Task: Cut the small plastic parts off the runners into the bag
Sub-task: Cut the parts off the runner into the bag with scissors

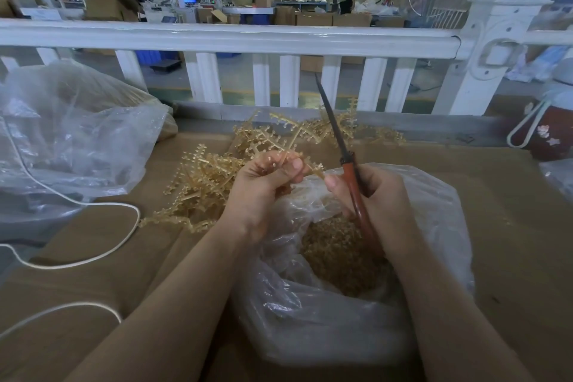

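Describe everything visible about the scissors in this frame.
The scissors have dark metal blades and reddish-brown handles. The blades look closed, pointing up and away, tilted slightly left, tip before the white railing. The right hand grips the handles above the open clear bag of cut parts. The blades stand beside the runner held by the left hand.
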Tool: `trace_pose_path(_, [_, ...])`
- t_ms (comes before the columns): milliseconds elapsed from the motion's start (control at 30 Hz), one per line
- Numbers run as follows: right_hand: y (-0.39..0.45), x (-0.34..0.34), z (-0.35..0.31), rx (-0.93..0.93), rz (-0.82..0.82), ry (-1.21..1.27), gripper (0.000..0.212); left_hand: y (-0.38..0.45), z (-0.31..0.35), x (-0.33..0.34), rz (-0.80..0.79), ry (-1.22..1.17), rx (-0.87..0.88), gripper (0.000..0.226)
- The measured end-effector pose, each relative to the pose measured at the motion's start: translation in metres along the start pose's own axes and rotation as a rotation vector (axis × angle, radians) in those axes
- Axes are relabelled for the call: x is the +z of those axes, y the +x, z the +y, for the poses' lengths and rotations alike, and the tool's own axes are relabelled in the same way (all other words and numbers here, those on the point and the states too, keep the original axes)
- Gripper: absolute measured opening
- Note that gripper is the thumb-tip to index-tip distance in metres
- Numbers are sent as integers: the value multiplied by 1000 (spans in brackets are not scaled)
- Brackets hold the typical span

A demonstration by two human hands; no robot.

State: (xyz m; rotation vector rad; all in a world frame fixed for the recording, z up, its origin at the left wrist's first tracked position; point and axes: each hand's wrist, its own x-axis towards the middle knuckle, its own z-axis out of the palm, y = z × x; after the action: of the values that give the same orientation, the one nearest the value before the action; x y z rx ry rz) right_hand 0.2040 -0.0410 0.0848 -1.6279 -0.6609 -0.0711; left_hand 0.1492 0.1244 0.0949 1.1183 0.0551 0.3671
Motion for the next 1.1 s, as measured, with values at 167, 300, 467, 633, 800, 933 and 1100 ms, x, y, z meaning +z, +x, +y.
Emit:
trace_pose_path(167, [4,0,5,24,14,-132,17,0,-3,0,-43,70,8,3])
trace_pose_path(300, [5,0,6,37,28,-221,22,0,-3,2,-51,106,13,4])
trace_pose_path(467, [5,-1,4,76,29,-351,13,0,-1,1,17,40,2,9])
trace_pose_path(633, [4,0,6,66,64,-467,39,-1,1,4,27,49,59,2])
trace_pose_path(800, [1,-2,7,-68,86,-730,66,-2,3,2,-9,34,117,6])
trace_pose_path(933, [2,-3,10,-119,95,-787,70,-3,3,2,-29,84,132,12])
trace_pose_path(1100, [4,-2,10,-113,101,-836,74,-1,3,1,-52,119,133,18])
